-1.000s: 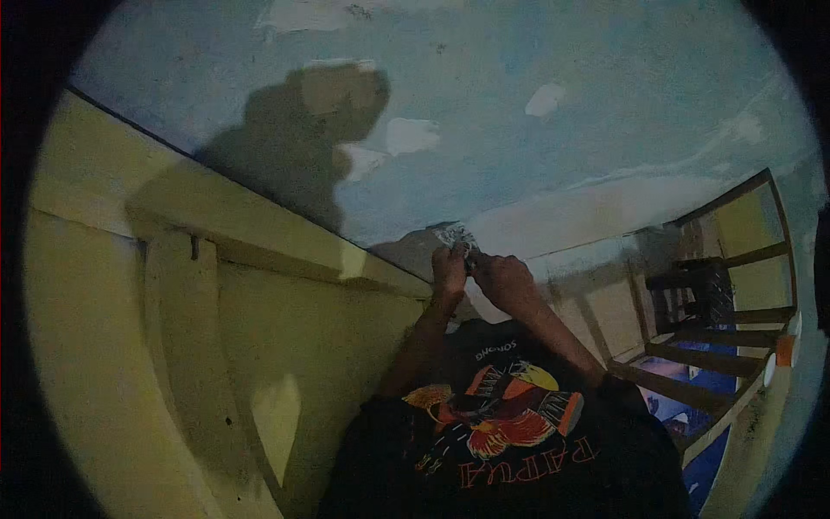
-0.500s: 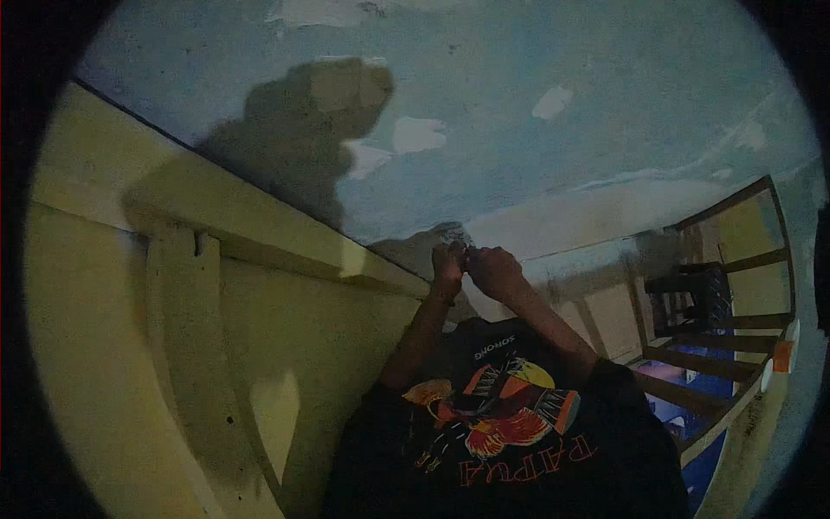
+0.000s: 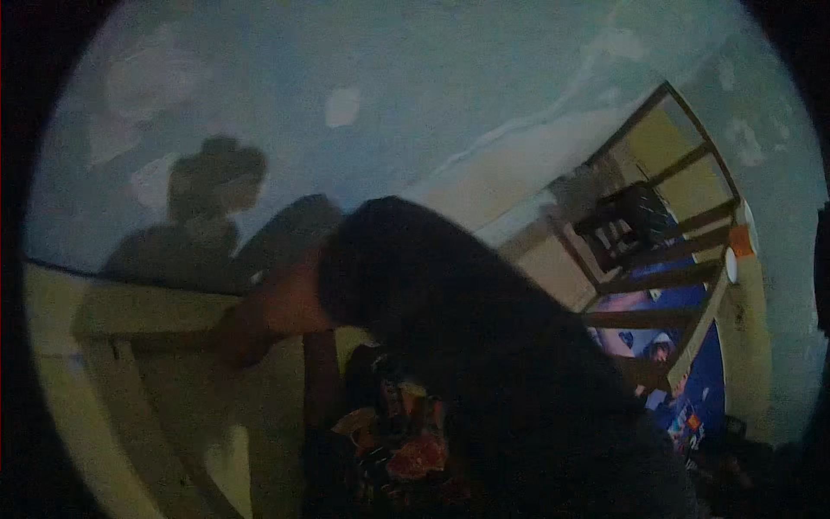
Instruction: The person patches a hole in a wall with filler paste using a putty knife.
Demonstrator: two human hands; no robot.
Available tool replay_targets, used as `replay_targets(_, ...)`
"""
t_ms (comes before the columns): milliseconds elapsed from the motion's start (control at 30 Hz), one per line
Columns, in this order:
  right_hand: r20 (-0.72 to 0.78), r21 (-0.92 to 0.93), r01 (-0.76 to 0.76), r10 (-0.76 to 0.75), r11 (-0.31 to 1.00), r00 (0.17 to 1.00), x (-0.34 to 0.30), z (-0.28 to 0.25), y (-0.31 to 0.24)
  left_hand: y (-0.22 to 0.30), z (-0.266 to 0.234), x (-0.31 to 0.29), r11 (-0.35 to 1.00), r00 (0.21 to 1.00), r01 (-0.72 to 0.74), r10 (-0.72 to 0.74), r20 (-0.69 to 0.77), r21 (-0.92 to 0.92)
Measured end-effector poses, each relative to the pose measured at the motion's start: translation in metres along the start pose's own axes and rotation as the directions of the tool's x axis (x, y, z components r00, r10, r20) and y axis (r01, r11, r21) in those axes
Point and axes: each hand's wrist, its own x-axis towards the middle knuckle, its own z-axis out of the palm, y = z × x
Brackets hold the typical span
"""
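My right arm in a dark sleeve reaches across to the left, in front of my chest. My right hand (image 3: 242, 337) is at the yellow wooden ledge (image 3: 164, 307), dim and smeared. Whether it touches the ledge, or holds anything, cannot be made out. A strip that looks like my left forearm (image 3: 322, 381) rises behind the right arm; my left hand is hidden there. Beyond the hands stands a pale blue wall (image 3: 415, 78) with whitish patches (image 3: 342, 105), and dark shadows of my head and arm fall on it.
Yellow boards and an upright post (image 3: 173, 415) run down the left side. At the right is a wooden railing with slats (image 3: 661, 277), a dark chair-like thing (image 3: 622, 229) beyond it. A blue printed cloth (image 3: 648, 303) and an orange object (image 3: 742, 240) are also there.
Both hands were together at the wall, fingers closed. My right hand has swung left and down to the ledge, its sleeve now covering the middle. The view has turned right.
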Motion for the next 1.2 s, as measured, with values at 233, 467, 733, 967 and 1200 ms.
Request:
replay_targets(233, 0.303, -0.158, 0.12, -0.068, 0.98, 0.951, 0.011, -0.053, -0.026, -0.015, 0.026, -0.016, 0.989, 0.996, 0.067, -0.059, 0.062, -0.131)
replay_targets(467, 0.597, -0.173, 0.33, -0.168, 0.928, 0.785, 0.032, -0.096, -0.063, -0.007, 0.005, -0.026, 0.971, 0.997, 0.081, -0.076, 0.032, -0.227)
replay_targets(733, 0.804, -0.053, 0.669, -0.365, 0.741, 0.469, 0.07, -0.134, -0.106, 0.059, -0.056, -0.008, 0.959, 0.992, -0.074, 0.043, -0.115, -0.274)
replay_targets(967, 0.897, -0.098, 0.572, -0.177, 0.815, 0.406, 0.059, -0.081, -0.033, 0.09, -0.108, -0.041, 0.934, 0.962, -0.136, 0.045, -0.268, -0.332)
replay_targets(1200, 0.82, -0.075, 0.195, -0.05, 0.978, 0.57, -0.041, -0.11, 0.069, 0.097, -0.103, -0.041, 0.947, 0.962, 0.07, -0.147, -0.232, -0.313)
